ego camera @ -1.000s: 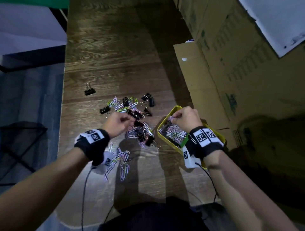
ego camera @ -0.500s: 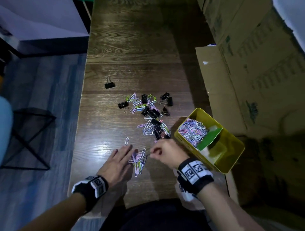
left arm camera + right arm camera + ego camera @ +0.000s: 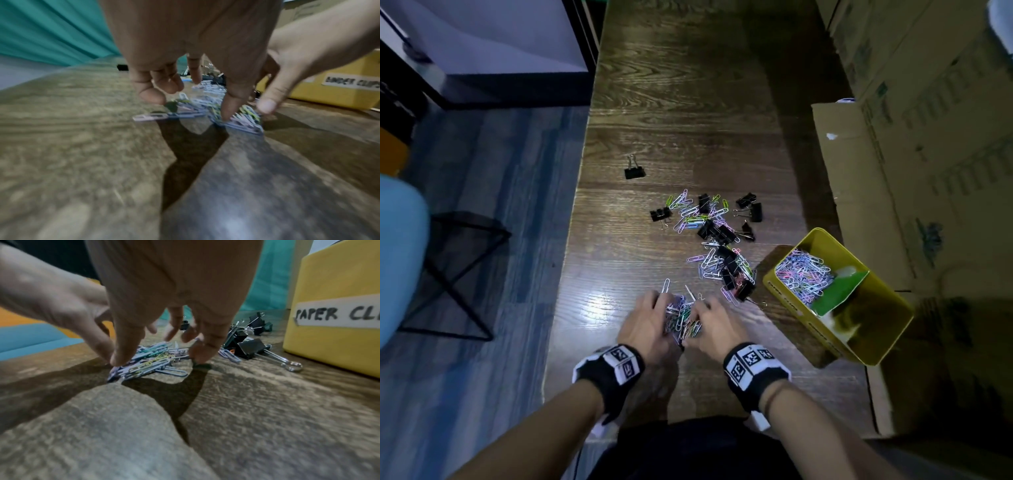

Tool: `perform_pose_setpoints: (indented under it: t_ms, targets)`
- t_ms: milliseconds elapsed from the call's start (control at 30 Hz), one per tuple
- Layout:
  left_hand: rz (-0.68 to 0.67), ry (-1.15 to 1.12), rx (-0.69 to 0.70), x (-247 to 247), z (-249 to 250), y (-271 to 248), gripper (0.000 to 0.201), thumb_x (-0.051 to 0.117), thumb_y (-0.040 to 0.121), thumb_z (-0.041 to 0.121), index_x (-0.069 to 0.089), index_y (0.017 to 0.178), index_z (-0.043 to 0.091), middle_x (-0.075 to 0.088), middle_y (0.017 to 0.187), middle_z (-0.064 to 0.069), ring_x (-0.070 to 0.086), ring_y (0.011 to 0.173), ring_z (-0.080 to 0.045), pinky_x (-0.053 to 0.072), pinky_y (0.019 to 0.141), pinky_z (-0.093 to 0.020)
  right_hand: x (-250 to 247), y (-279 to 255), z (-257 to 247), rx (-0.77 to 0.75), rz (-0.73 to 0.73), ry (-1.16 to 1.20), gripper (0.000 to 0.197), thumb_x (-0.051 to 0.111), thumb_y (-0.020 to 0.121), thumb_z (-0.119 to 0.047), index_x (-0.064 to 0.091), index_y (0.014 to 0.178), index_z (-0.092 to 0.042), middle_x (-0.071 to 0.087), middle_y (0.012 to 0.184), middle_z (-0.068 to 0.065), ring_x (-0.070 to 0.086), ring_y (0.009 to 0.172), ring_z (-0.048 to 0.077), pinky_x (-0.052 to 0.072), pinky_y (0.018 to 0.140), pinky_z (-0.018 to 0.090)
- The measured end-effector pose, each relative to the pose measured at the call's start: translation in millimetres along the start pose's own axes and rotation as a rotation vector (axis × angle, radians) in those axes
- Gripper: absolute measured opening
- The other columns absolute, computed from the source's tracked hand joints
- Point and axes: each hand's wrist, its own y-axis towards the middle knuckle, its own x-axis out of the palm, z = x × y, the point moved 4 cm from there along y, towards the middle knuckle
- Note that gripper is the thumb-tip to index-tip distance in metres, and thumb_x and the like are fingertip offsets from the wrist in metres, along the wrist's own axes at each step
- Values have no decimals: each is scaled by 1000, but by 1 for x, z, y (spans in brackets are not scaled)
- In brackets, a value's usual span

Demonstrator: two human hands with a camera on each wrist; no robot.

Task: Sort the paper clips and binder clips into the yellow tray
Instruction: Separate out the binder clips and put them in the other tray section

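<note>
One compartment of the yellow metal tray (image 3: 801, 317) holds a mound of coloured wire paper clips (image 3: 803, 274). Black metal binder clips (image 3: 717, 231) (none made out in the tray) and more paper clips lie on the wooden table (image 3: 688, 102), where the left hand (image 3: 645, 325) and right hand (image 3: 717, 325) curl round a near heap of paper clips (image 3: 683, 317).

Hands: two, left hand (image 3: 650, 325) and right hand (image 3: 714, 325). Marker wristbands (image 3: 613, 366): two, one per wrist.

Table (image 3: 688, 102): one.

Yellow tray (image 3: 798, 308): one. Two compartments, one green divider (image 3: 839, 291). Handwritten labels (image 3: 337, 316) on its outer wall: two.

Binder clips (image 3: 717, 233), black: about a dozen on the table. One lone binder clip (image 3: 635, 171) sits apart; the rest overlap, so the exact tally is unclear.

Paper clips (image 3: 698, 214): too many to count. Three loose patches on the table, plus one heap (image 3: 803, 274) in the tray.
</note>
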Motion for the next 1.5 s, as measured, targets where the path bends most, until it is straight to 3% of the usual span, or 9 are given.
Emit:
perform_pose_setpoints:
  t_ms: [133, 233, 433, 567, 867, 1033, 1267, 1400, 1500]
  targets:
    - [-60, 153, -130, -15, -14, 15, 114, 81, 52, 49, 7, 138, 42, 18, 137, -5, 33, 116, -28, 49, 84, -50, 0, -1, 3, 65, 76, -46, 112, 83, 59, -50, 15, 143, -22, 25, 136, 13, 31, 126, 31, 40, 102, 45]
    - [-152, 176, -129, -9, -10, 21, 111, 83, 48, 49, 17, 136, 40, 21, 134, -6, 32, 114, -29, 49, 84, -50, 4, 5, -1, 74, 74, -133, 123, 83, 56, -52, 8, 148, -19, 26, 136, 15, 28, 125, 32, 35, 105, 43]
    - [-97, -30, -35, 8, 6, 24, 64, 73, 71, 7, 47, 128, 19, 39, 124, -12, 49, 109, -32, 46, 94, -38, 12, 14, -7, 18, 18, -65, 84, 81, 70, -22, 33, 139, -12, 29, 139, 16, 39, 125, 36, 44, 99, 47]
    - [-61, -93, 7, 4, 2, 22, 48, 75, 72, 11, 61, 118, 15, 51, 120, -6, 56, 105, -24, 45, 94, -29, 13, 19, -2, -43, 56, 28, 57, 72, 77, -6, 49, 130, -9, 42, 135, 13, 57, 111, 32, 50, 93, 42]
    - [-103, -252, 27, -9, -11, 28, 33, 82, 64, 11, 71, 95, 8, 56, 85, 4, 50, 64, -4, 41, 65, -10, 11, 21, 12, -62, 83, 183, 36, 73, 79, -10, 67, 115, -12, 59, 128, 4, 54, 119, 21, 38, 104, 27]
    - [-66, -400, -38, -13, -16, 30, 29, 81, 63, -1, 72, 91, -3, 57, 81, 3, 52, 62, -2, 39, 58, -1, 4, 19, 16, -45, 135, 276, 25, 73, 80, -14, 72, 104, -7, 65, 119, 7, 58, 113, 21, 38, 98, 21]
    - [-87, -482, -94, -20, -33, 32, 26, 79, 70, 11, 74, 95, 17, 72, 93, 7, 69, 81, -7, 53, 81, -20, -6, 14, 22, 1, 244, 578, 27, 80, 70, -12, 74, 94, -1, 70, 102, 10, 62, 92, 16, 31, 80, -3]
    - [-74, -561, -108, -30, -39, 30, 25, 79, 70, 12, 75, 81, 34, 71, 78, 18, 68, 75, -1, 52, 75, -14, -11, 15, 28, 13, 295, 710, 19, 83, 67, -11, 77, 84, -5, 70, 92, 5, 59, 78, 8, 40, 79, 7]
    - [-117, -744, -133, -35, -41, 29, 32, 75, 72, 4, 75, 73, 36, 74, 80, 7, 69, 76, -8, 54, 75, -19, -16, 12, 32, -3, 283, 779, 16, 82, 68, -9, 78, 83, -8, 67, 86, -5, 59, 76, -1, 41, 78, 4]
